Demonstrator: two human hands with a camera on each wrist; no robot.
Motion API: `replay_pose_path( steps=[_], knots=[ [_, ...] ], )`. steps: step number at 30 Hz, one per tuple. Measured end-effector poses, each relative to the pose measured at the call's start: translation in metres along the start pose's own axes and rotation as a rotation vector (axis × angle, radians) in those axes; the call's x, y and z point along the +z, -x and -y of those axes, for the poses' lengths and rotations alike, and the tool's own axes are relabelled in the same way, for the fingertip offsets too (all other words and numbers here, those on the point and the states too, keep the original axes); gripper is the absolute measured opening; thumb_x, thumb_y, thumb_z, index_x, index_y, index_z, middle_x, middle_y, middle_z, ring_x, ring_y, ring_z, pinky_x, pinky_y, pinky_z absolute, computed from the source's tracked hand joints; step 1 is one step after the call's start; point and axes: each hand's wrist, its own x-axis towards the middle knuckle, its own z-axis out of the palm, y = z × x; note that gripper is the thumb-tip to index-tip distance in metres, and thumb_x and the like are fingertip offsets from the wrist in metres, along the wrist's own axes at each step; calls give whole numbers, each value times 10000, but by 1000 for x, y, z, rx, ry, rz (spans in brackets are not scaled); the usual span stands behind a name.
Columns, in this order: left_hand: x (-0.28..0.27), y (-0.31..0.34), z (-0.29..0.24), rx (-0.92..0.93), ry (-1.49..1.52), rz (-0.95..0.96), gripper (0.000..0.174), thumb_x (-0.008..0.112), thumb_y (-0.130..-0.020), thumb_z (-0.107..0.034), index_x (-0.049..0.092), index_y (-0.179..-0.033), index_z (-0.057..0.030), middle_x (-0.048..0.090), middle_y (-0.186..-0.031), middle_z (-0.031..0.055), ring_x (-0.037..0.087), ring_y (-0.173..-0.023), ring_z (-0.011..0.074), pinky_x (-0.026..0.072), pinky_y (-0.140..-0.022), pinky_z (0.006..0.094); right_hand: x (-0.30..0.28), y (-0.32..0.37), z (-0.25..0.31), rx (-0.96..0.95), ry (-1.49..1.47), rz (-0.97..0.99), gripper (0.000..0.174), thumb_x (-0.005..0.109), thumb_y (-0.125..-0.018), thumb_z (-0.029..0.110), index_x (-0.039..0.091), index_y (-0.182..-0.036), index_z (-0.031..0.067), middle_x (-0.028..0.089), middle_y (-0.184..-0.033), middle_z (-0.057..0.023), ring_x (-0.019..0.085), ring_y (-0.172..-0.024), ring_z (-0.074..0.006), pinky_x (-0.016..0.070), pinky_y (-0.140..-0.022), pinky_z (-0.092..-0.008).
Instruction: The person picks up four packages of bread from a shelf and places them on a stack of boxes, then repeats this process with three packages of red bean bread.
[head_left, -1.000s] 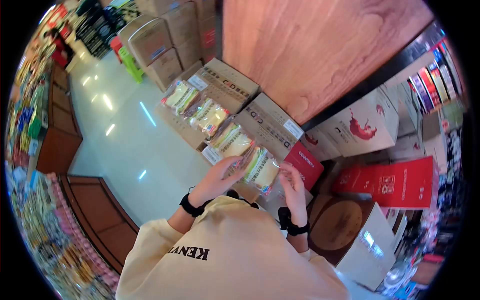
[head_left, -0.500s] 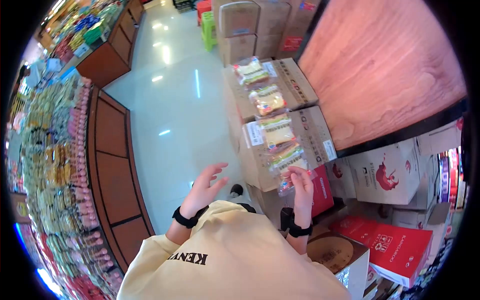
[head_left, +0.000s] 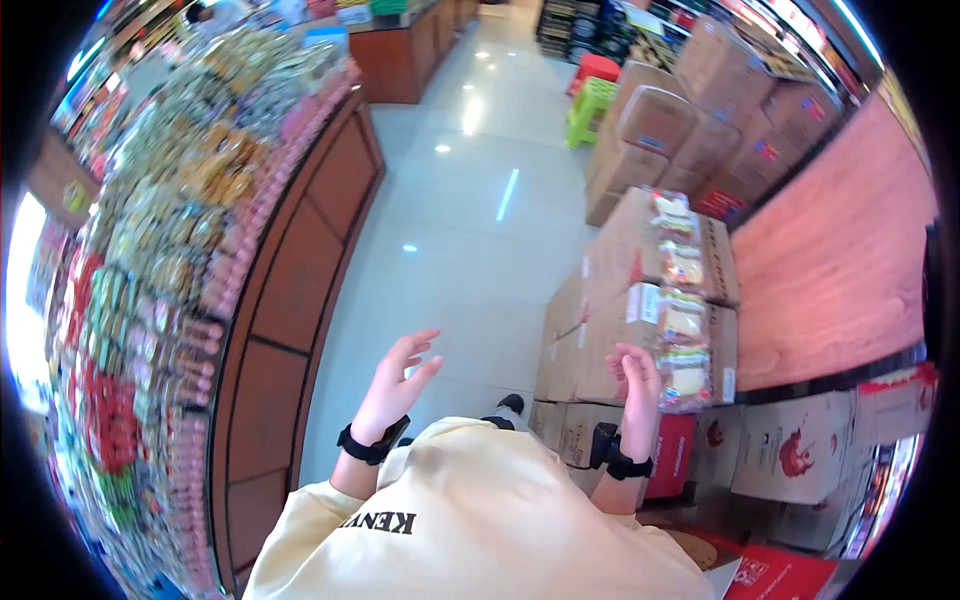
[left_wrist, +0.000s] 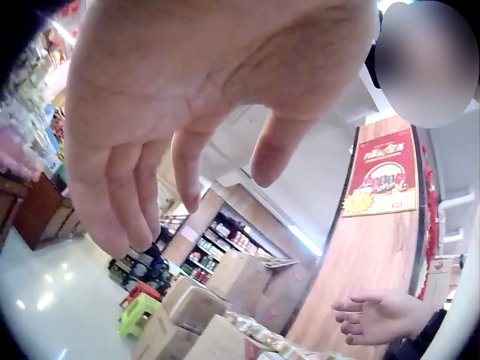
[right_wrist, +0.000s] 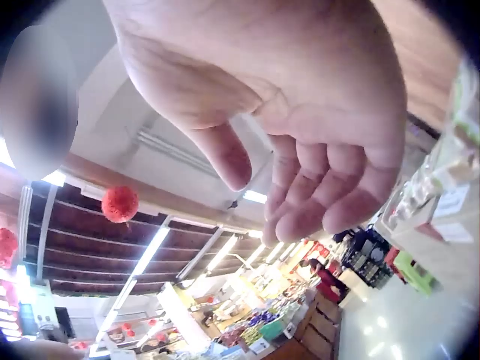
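Several clear bags of sliced bread (head_left: 682,314) lie in a row along the top of stacked brown cartons (head_left: 612,290). My left hand (head_left: 395,378) hangs over the floor in front of my body, holding nothing; its fingers droop loosely in the left wrist view. Just left of the nearest bread bag, my right hand (head_left: 637,390) hovers beside the carton edge, palm bare and fingers relaxed. Both wrists carry black straps.
To the left runs a long wooden counter (head_left: 285,340) heaped with packaged goods. A pale tiled floor (head_left: 450,250) stretches ahead, with a green stool (head_left: 592,108) further off. Red boxes (head_left: 672,455) and white cartons (head_left: 795,450) sit at the right under a wooden panel (head_left: 830,260).
Both hands have come off the nearest bread bag, the left first, then the right. The head view has swung left, toward the counter and aisle, so the bread row appears further right.
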Motion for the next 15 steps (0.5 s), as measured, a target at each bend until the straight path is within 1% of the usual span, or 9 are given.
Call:
replay_pose_path(
  steps=[1,3,7,8,10,14,15],
  knots=[
    [-16,16,5,-6,-1,-43,386,588,-864,-165,515,-1227,-54,535,-1219,112,516,-1115,233,416,-933,346,16,2,0,-4,-3,43,207,516,-898,145,589,-1044,18,636,-869,-59,542,-778,-107,430,-734,-246],
    [-46,51,14,-65,-9,-128,375,563,-887,-141,493,-1242,-47,527,-1232,85,501,-1130,200,407,-941,322,50,8,-1,10,1,147,213,513,-902,155,586,-1043,13,634,-877,-62,550,-792,-110,430,-737,-246],
    [-103,125,37,-116,8,-315,373,559,-885,-132,492,-1240,-40,531,-1218,87,499,-1130,194,407,-939,315,132,38,0,-7,-9,370,215,510,-906,164,586,-1039,13,629,-892,-61,560,-817,-113,433,-754,-249],
    [-115,144,44,-138,15,-383,373,558,-884,-131,491,-1239,-33,532,-1214,89,499,-1129,191,407,-939,313,151,47,-1,24,3,463,217,509,-908,165,583,-1042,12,626,-901,-62,561,-828,-114,435,-765,-250],
    [-135,181,55,-195,17,-506,373,551,-884,-124,484,-1235,-16,535,-1207,88,497,-1122,185,405,-941,305,188,68,-2,56,-12,627,220,507,-909,158,573,-1054,6,619,-913,-65,559,-842,-114,441,-791,-254],
    [-162,250,66,-204,49,-705,366,545,-889,-124,483,-1232,-11,539,-1201,93,499,-1114,185,404,-943,304,251,108,0,52,-2,839,221,513,-906,150,568,-1059,0,619,-908,-69,558,-850,-116,443,-793,-254],
    [-166,265,68,-205,58,-756,375,555,-886,-138,488,-1234,-17,534,-1217,100,509,-1117,202,419,-930,313,265,116,-1,52,3,889,219,514,-905,145,567,-1058,-3,620,-905,-69,560,-851,-115,445,-792,-253]
  ],
)
